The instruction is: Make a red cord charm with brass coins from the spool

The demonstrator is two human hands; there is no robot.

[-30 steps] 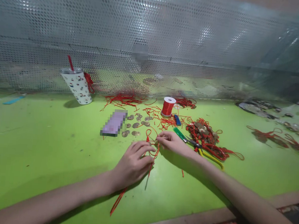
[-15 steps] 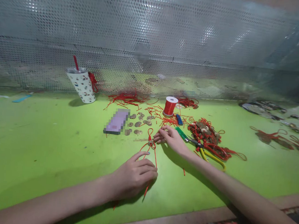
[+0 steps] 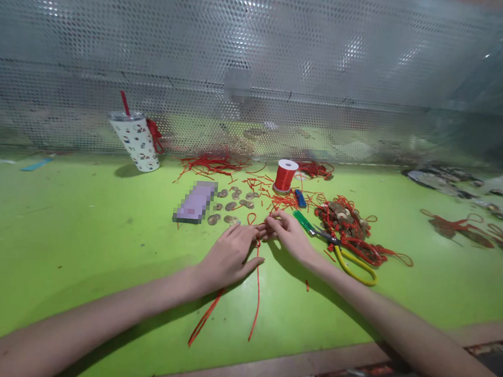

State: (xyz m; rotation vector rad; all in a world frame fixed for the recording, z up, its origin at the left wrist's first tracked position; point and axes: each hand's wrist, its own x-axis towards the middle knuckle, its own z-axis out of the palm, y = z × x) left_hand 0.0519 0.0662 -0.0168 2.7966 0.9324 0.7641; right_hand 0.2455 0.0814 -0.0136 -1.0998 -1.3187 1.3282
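A knotted red cord [image 3: 257, 281] lies on the green tabletop, its small loop showing above my fingers and loose ends trailing toward me. My left hand [image 3: 232, 253] rests over the knot, fingers reaching forward to it and thumb stretched out apart. It covers most of the knot and the coin threaded there. Beside it, my right hand [image 3: 289, 232] has its fingers curled together at the right side of the knot, touching the left fingertips. A bit of red cord shows at its fingertips. Several brass coins [image 3: 230, 206] lie just beyond the hands.
Scissors with yellow handles [image 3: 355, 267], a green lighter [image 3: 304, 222] and a pile of corded coins [image 3: 344, 218] lie right of my hands. Farther back are a red cord spool [image 3: 285, 178], a blue lighter [image 3: 301, 199], a blurred purple object [image 3: 196, 202] and a tumbler [image 3: 136, 143].
My left hand has moved forward from the cord's lower strands onto the knot, meeting the right fingers. The trailing cord ends have spread apart. My right hand has barely moved.
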